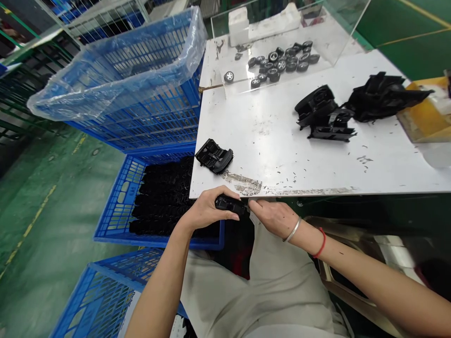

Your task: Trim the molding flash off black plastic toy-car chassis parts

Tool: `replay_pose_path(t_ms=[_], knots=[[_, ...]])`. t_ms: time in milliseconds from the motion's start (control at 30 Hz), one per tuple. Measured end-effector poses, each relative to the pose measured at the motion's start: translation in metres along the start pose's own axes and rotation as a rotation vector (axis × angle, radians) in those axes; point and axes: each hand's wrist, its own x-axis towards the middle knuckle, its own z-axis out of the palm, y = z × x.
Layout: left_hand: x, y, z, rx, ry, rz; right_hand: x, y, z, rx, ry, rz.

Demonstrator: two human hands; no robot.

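Observation:
Just off the table's front edge, my left hand (pixel 208 209) is closed around a black moulded plastic part (pixel 229 205), gripping it between thumb and fingers. My right hand (pixel 275 216) meets the right end of that part, its fingers curled together. Whatever those fingers pinch is too small and hidden to name. A similar black plastic piece (pixel 214 156) lies on the table's near left corner. Further right on the tabletop sit more black pieces (pixel 326 115), beside a dark heap of black parts (pixel 382 97).
Small black wheels (pixel 281 65) lie inside a clear-walled tray (pixel 229 89) at the back of the white table (pixel 243 122). Blue crates stand left, one lined with plastic (pixel 116 89), a lower one (pixel 105 230) full of black parts. A yellow box (pixel 419 126) is at right.

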Motion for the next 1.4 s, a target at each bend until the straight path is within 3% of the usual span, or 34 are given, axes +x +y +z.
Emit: replay_pose_path(t_ms=[167,433,1400], knots=[[0.001,0.003,-0.001,-0.011,-0.003,-0.030,0.004,-0.004,0.005,0.074,0.027,0.064],[0.001,0.007,-0.002,-0.025,-0.031,-0.107,-0.014,0.015,0.017,0.606,0.132,-0.056],[0.002,0.005,-0.002,-0.045,-0.037,-0.118,-0.010,0.022,0.018,0.707,0.062,-0.081]])
